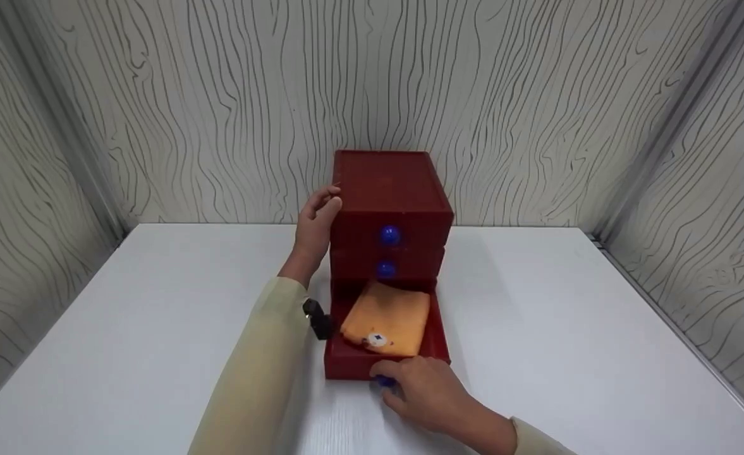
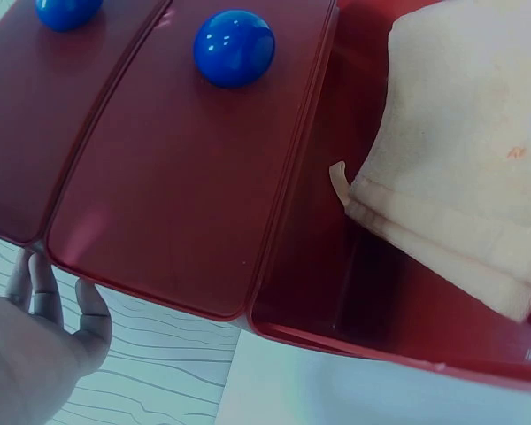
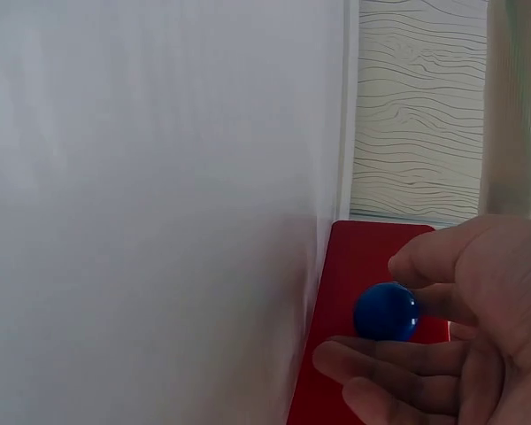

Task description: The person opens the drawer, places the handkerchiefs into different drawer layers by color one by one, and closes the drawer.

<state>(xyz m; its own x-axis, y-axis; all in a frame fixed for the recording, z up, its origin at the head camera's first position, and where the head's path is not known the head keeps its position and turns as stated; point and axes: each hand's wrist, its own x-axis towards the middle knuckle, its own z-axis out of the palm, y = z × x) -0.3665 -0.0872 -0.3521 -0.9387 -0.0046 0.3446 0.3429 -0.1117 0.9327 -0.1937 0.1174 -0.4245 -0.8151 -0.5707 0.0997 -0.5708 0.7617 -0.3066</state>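
Observation:
A dark red chest of drawers (image 1: 392,183) stands on the white table, its bottom drawer (image 1: 349,368) pulled out and the two upper ones closed. Inside that drawer lies a folded orange cloth (image 1: 394,316) with a small white-and-blue mark; it looks paler in the left wrist view. My left hand (image 1: 315,227) rests against the left side of the chest, fingertips at its upper edge. At the bottom drawer's front, my right hand (image 1: 425,388) has its thumb and fingers round the round blue knob (image 3: 387,312). The knob is partly hidden in the head view.
Blue knobs also sit on the top drawer (image 1: 389,236) and the middle drawer (image 1: 385,269). A wood-grain patterned wall (image 1: 232,107) rises behind the white table (image 1: 548,316), with similar panels on both sides. A black device (image 1: 318,319) is at the left wrist.

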